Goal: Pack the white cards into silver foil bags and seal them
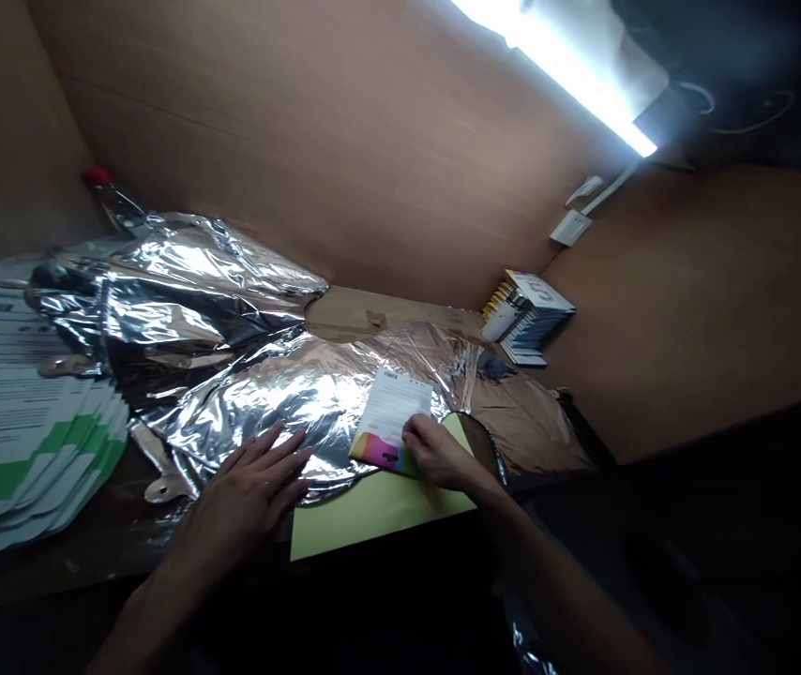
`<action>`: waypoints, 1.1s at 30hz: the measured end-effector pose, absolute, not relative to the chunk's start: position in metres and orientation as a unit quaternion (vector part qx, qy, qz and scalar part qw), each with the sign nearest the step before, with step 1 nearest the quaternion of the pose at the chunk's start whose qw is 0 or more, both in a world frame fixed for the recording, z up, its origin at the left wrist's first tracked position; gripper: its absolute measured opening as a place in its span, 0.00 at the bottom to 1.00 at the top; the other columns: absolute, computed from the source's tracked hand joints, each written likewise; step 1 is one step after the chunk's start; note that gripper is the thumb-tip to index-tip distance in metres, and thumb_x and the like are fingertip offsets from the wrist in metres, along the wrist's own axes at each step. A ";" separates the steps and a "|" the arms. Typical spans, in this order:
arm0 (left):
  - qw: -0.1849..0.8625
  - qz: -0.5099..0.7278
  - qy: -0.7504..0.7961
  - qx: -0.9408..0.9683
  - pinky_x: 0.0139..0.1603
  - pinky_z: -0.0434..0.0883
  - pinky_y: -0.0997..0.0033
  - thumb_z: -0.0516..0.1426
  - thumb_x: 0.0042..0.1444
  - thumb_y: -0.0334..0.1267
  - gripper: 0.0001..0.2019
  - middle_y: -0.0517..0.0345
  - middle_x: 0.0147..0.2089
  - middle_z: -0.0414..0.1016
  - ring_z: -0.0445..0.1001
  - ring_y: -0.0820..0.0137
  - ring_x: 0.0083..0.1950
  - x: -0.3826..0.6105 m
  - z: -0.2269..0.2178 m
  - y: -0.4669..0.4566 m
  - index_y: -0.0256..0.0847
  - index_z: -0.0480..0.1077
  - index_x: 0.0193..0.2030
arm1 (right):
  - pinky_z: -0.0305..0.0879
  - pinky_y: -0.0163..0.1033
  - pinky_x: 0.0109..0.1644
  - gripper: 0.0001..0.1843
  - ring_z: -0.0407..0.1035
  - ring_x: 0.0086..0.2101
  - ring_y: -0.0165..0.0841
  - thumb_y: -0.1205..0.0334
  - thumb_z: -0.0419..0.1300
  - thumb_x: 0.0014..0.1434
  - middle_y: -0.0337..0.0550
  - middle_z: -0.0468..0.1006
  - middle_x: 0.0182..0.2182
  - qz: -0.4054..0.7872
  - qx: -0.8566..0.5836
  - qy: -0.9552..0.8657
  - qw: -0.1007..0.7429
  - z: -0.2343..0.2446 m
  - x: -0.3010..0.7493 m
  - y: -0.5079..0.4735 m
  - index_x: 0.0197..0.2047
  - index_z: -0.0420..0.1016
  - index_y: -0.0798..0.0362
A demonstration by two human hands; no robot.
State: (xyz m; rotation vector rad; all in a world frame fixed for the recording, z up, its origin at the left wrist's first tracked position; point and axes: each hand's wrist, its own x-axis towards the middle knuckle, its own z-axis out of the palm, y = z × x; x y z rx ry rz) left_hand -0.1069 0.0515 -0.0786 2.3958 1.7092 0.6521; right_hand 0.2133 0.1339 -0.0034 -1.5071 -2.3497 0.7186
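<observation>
My left hand [256, 483] lies flat with fingers spread on a sheet of crumpled silver foil [246, 375] covering the desk. My right hand [435, 455] is closed on the lower edge of a white leaflet with a coloured bottom strip [393, 417], pinching it where it meets a pale yellow envelope [372, 506]. The envelope lies at the near edge of the desk, partly under both hands. The leaflet rests on the foil, tilted to the right.
A stack of white and green printed leaflets [13, 441] fans out at the left. A red-capped bottle [109, 192] stands behind the foil. A box of small packs [527, 319] sits in the far right corner. Brown cardboard walls [372, 141] enclose the desk; a lamp [555, 66] shines above.
</observation>
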 end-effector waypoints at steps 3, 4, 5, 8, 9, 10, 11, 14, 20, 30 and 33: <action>0.057 0.224 0.556 0.798 0.70 0.66 0.43 0.51 0.70 0.57 0.24 0.62 0.71 0.69 0.63 0.52 0.75 -0.107 -0.081 0.053 0.54 0.75 0.64 | 0.60 0.42 0.47 0.07 0.68 0.41 0.37 0.64 0.52 0.72 0.44 0.75 0.40 0.150 -0.523 -0.832 0.111 -0.013 0.201 0.129 0.41 0.69 0.52; 0.057 0.227 0.553 0.799 0.71 0.66 0.43 0.50 0.70 0.58 0.24 0.61 0.71 0.69 0.64 0.52 0.74 -0.106 -0.081 0.053 0.54 0.75 0.64 | 0.60 0.43 0.49 0.06 0.68 0.42 0.39 0.65 0.52 0.72 0.47 0.75 0.41 0.103 -0.528 -0.836 0.106 -0.017 0.195 0.125 0.41 0.69 0.52; 0.058 0.230 0.551 0.800 0.71 0.65 0.43 0.50 0.70 0.58 0.24 0.61 0.71 0.69 0.64 0.52 0.74 -0.106 -0.082 0.053 0.54 0.74 0.64 | 0.59 0.45 0.50 0.06 0.67 0.43 0.40 0.67 0.52 0.71 0.49 0.75 0.42 0.055 -0.533 -0.838 0.099 -0.023 0.191 0.122 0.42 0.69 0.53; 0.059 0.235 0.556 0.795 0.70 0.67 0.44 0.51 0.69 0.58 0.24 0.61 0.71 0.70 0.64 0.52 0.74 -0.108 -0.083 0.053 0.54 0.74 0.65 | 0.59 0.48 0.51 0.08 0.67 0.44 0.43 0.70 0.51 0.71 0.53 0.75 0.43 -0.029 -0.537 -0.839 0.089 -0.037 0.185 0.114 0.42 0.71 0.55; 0.061 0.232 0.560 0.793 0.70 0.67 0.44 0.52 0.69 0.58 0.24 0.61 0.71 0.70 0.64 0.52 0.74 -0.110 -0.084 0.053 0.55 0.74 0.65 | 0.59 0.47 0.51 0.08 0.67 0.44 0.43 0.69 0.51 0.71 0.53 0.76 0.43 -0.019 -0.532 -0.841 0.101 -0.039 0.187 0.114 0.44 0.71 0.55; 0.065 0.226 0.563 0.792 0.70 0.68 0.44 0.53 0.68 0.57 0.24 0.61 0.71 0.69 0.63 0.51 0.75 -0.113 -0.084 0.053 0.55 0.74 0.65 | 0.60 0.46 0.51 0.08 0.68 0.43 0.42 0.67 0.50 0.72 0.52 0.76 0.44 0.003 -0.533 -0.837 0.125 -0.040 0.192 0.116 0.46 0.71 0.55; 0.072 0.220 0.563 0.794 0.69 0.68 0.44 0.53 0.68 0.57 0.24 0.61 0.72 0.68 0.63 0.51 0.75 -0.115 -0.083 0.053 0.55 0.73 0.65 | 0.60 0.44 0.51 0.09 0.69 0.44 0.41 0.65 0.49 0.73 0.51 0.77 0.44 0.025 -0.542 -0.825 0.157 -0.040 0.199 0.118 0.47 0.71 0.54; 0.094 0.203 0.560 0.798 0.68 0.70 0.42 0.56 0.66 0.54 0.22 0.58 0.70 0.71 0.64 0.49 0.74 -0.111 -0.071 0.057 0.52 0.77 0.61 | 0.60 0.44 0.52 0.14 0.70 0.45 0.42 0.58 0.47 0.76 0.51 0.78 0.46 0.026 -0.621 -0.754 0.214 -0.035 0.222 0.127 0.49 0.72 0.53; 0.085 0.179 0.504 0.841 0.72 0.65 0.41 0.62 0.62 0.52 0.33 0.46 0.74 0.65 0.60 0.46 0.76 -0.011 -0.025 0.075 0.41 0.66 0.71 | 0.57 0.50 0.54 0.23 0.71 0.47 0.46 0.50 0.46 0.75 0.55 0.80 0.41 0.131 -0.677 -0.702 0.175 -0.029 0.231 0.141 0.38 0.75 0.54; -0.074 0.174 0.436 0.880 0.56 0.76 0.48 0.54 0.67 0.35 0.17 0.47 0.62 0.79 0.76 0.48 0.64 0.016 -0.092 0.094 0.45 0.76 0.59 | 0.63 0.36 0.40 0.21 0.69 0.34 0.33 0.47 0.52 0.73 0.40 0.77 0.31 0.311 -0.521 -0.697 0.383 0.006 0.259 0.131 0.37 0.78 0.52; -0.110 0.263 0.393 0.874 0.56 0.76 0.54 0.51 0.67 0.30 0.16 0.48 0.55 0.84 0.81 0.55 0.57 -0.010 -0.081 0.102 0.45 0.77 0.52 | 0.62 0.37 0.39 0.23 0.67 0.34 0.33 0.46 0.52 0.73 0.40 0.75 0.32 0.290 -0.523 -0.682 0.421 0.013 0.286 0.125 0.39 0.78 0.52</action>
